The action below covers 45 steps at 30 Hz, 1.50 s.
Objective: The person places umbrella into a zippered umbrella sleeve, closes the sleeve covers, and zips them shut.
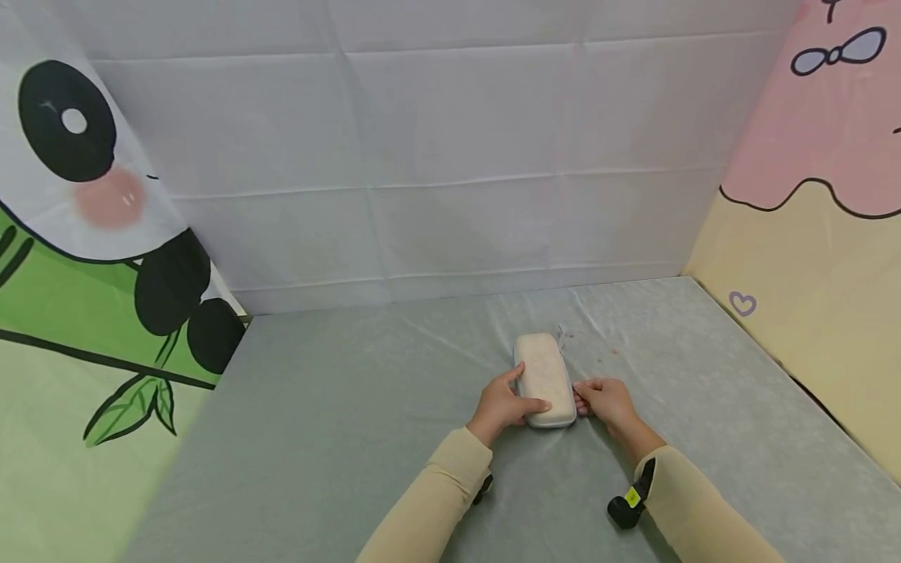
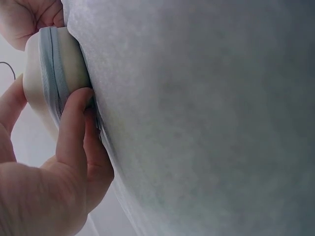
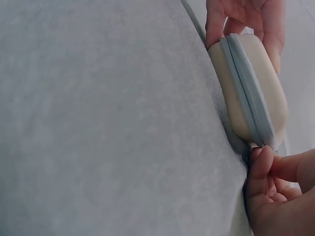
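A cream zippered case (image 1: 545,374) with rounded corners lies on the grey cloth, slightly right of the middle in the head view. My left hand (image 1: 501,405) grips it from the left, thumb over the top and fingers along the side. Along the case's edge runs a pale grey-blue zipper (image 3: 248,91), its two tapes together where they show. At the lower right side, my right hand (image 1: 607,400) pinches a small zipper pull (image 3: 253,145), mostly hidden between thumb and forefinger. A thin strap (image 1: 561,335) sticks out at the case's far right corner.
Grey cloth (image 1: 338,422) covers the table around the case. A creased white sheet (image 1: 450,156) hangs behind it. Printed cartoon panels stand at the left (image 1: 169,281) and right (image 1: 809,266). A black wrist camera (image 1: 626,508) is under the right sleeve.
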Available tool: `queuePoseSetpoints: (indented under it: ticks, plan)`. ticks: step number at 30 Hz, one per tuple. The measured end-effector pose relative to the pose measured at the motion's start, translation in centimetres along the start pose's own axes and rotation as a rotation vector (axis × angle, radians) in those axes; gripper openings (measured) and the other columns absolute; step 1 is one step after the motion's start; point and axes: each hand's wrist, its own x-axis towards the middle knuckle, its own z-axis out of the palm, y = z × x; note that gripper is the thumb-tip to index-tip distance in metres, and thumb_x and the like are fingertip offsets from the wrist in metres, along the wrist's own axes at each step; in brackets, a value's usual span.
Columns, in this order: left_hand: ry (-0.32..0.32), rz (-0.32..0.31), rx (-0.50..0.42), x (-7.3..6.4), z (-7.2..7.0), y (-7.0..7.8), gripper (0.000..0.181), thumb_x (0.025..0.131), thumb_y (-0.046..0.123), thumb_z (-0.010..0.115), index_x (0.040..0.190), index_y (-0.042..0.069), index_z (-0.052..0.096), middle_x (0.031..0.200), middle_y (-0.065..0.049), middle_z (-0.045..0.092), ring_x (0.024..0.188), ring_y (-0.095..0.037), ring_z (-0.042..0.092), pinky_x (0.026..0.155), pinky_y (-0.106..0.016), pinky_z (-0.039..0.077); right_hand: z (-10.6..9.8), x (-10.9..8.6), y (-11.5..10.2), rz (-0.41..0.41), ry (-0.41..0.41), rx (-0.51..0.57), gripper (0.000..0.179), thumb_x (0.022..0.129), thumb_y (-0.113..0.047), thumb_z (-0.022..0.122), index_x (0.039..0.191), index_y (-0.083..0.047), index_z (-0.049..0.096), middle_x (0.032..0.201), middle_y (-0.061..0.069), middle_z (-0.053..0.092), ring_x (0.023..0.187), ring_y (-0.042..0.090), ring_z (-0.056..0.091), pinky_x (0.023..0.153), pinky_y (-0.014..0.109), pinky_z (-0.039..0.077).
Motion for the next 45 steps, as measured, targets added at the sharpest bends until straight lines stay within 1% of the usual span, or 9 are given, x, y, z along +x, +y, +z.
queuePoseSetpoints:
  ticks: [6,10,13,17,24,33,39,45]
  plan:
    - [0.006,0.007,0.013,0.0,0.0,0.0,0.083,0.07,0.016,0.083,0.142,0.015,0.042,0.118,-0.018,0.055,0.061,-0.016,0.059,0.053,-0.032,0.052,0.0,-0.1,0.0,0.009,-0.005,-0.01,0.024,0.095,-0.002,0.051,0.101,0.02,0.058,0.065,0.003,0.061,0.055,0.008,0.058,0.053,0.021,0.05]
    - [0.006,-0.002,0.012,0.0,0.1,0.0,0.083,0.07,0.017,0.083,0.142,0.016,0.042,0.116,-0.018,0.056,0.059,-0.017,0.059,0.053,-0.032,0.052,-0.1,-0.3,-0.1,0.011,-0.012,-0.018,0.024,0.095,-0.003,0.051,0.102,0.02,0.058,0.066,0.002,0.061,0.055,0.007,0.058,0.053,0.021,0.051]
    - [0.006,-0.013,0.007,0.1,0.1,0.1,0.083,0.07,0.018,0.083,0.142,0.017,0.041,0.118,-0.018,0.055,0.058,-0.017,0.058,0.053,-0.032,0.052,-0.2,-0.5,-0.1,0.008,-0.026,-0.02,0.025,0.095,-0.002,0.051,0.103,0.02,0.057,0.066,0.003,0.061,0.056,0.007,0.058,0.054,0.022,0.051]
    - [0.008,-0.011,0.01,0.1,0.1,0.1,0.083,0.07,0.017,0.083,0.142,0.016,0.041,0.118,-0.018,0.055,0.057,-0.017,0.058,0.053,-0.032,0.052,-0.3,-0.6,-0.1,0.003,-0.035,-0.017,0.024,0.095,-0.002,0.051,0.103,0.021,0.057,0.067,0.003,0.062,0.056,0.007,0.058,0.054,0.022,0.051]
    - [-0.007,0.005,-0.006,-0.1,0.0,0.1,0.084,0.071,0.016,0.083,0.143,0.014,0.04,0.122,-0.019,0.054,0.058,-0.017,0.058,0.054,-0.032,0.052,-0.3,-0.6,0.2,0.003,-0.013,-0.04,0.022,0.094,-0.002,0.052,0.097,0.018,0.06,0.065,0.002,0.061,0.054,0.008,0.057,0.053,0.022,0.05]
    - [-0.006,0.009,-0.008,-0.2,0.0,-0.1,0.084,0.071,0.017,0.083,0.143,0.014,0.039,0.122,-0.019,0.054,0.058,-0.017,0.058,0.054,-0.032,0.052,-0.3,-1.1,0.1,0.017,-0.026,-0.049,0.024,0.096,-0.004,0.051,0.101,0.017,0.059,0.067,0.003,0.061,0.057,0.008,0.058,0.055,0.023,0.051]
    - [-0.001,0.007,-0.011,-0.2,0.0,0.0,0.085,0.071,0.017,0.083,0.143,0.014,0.039,0.124,-0.02,0.052,0.061,-0.016,0.059,0.054,-0.032,0.052,-0.4,-1.2,0.2,0.023,-0.033,-0.043,0.024,0.096,-0.005,0.052,0.101,0.017,0.058,0.067,0.003,0.061,0.057,0.008,0.058,0.055,0.023,0.05]
    - [0.0,0.005,-0.01,-0.2,0.0,0.0,0.085,0.07,0.017,0.083,0.143,0.015,0.04,0.126,-0.019,0.052,0.062,-0.016,0.059,0.055,-0.032,0.052,-0.3,-1.2,0.3,0.025,-0.023,-0.036,0.022,0.095,-0.005,0.053,0.099,0.016,0.059,0.068,0.003,0.061,0.057,0.008,0.058,0.054,0.023,0.05]
